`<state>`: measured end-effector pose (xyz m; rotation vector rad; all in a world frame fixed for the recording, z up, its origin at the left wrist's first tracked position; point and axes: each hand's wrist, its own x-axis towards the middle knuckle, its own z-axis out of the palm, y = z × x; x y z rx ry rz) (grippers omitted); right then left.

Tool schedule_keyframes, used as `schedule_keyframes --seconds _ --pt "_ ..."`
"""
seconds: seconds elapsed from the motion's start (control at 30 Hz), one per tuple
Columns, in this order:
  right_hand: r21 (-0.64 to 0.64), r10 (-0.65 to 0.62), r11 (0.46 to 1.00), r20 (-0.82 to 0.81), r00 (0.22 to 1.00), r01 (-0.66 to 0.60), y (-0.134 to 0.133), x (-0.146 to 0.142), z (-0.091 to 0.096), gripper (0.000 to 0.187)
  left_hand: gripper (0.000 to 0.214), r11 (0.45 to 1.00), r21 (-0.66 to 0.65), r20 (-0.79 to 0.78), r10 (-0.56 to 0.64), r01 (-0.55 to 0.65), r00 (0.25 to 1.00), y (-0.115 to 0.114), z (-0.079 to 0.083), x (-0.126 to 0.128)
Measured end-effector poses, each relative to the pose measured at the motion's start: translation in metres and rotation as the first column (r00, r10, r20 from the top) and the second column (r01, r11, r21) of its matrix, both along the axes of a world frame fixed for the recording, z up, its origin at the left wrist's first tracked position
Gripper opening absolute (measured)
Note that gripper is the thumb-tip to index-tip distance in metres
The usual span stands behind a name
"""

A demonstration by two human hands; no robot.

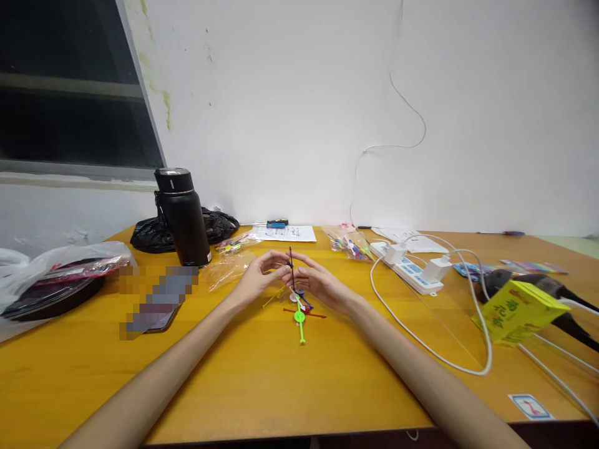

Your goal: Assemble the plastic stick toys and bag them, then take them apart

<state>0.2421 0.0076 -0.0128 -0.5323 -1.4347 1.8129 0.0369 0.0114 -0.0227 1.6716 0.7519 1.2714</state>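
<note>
Black and slender, a pointed piece (292,277) is standing nearly upright above the near-middle of the wooden table (262,386), between the person's two hands. From where I am standing, the left hand (264,273) is curling in from its side, thumb and forefinger closing on the middle of the black piece. The right hand (325,282) is reaching in opposite, fingers bent and lying close together, forefinger extending toward the piece; I cannot tell whether its fingertips are pressing on it. Just below the hands, a bright green pointer (300,319) is lying nearest the table's front edge, with a red pointer (318,315) crossing behind it and a blue piece (306,304) showing under the right hand. One thin yellow piece (272,299) is slanting out beneath the left hand. Behind the left hand, a clear wrapper (228,269) is lying crumpled; farther back, a printed sheet (285,234) is resting near the wall, a screwdriver (277,223) touching its back edge. Beyond the right hand, a clear bag (347,242) is holding more coloured pieces. Farther right, a white power strip (414,271) is carrying two plugged adapters, and a yellow box (520,312) is standing beside looping white cable (484,358). To the left, a black flask (183,218) is standing upright.
</note>
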Motion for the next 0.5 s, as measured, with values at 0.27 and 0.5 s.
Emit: schedule_keyframes --seconds 0.27,0.5 --pt "-0.066 0.082 0.994 -0.081 0.993 -0.088 -0.0020 0.0015 -0.0007 0.034 0.032 0.990 -0.093 0.054 -0.101 0.106 0.993 -0.0071 0.0058 0.0034" --pt "-0.016 0.065 0.998 -0.024 0.998 -0.065 0.0011 0.0017 -0.0045 0.028 0.035 0.976 -0.146 0.030 -0.159 0.162 0.987 -0.0063 0.0001 0.0018"
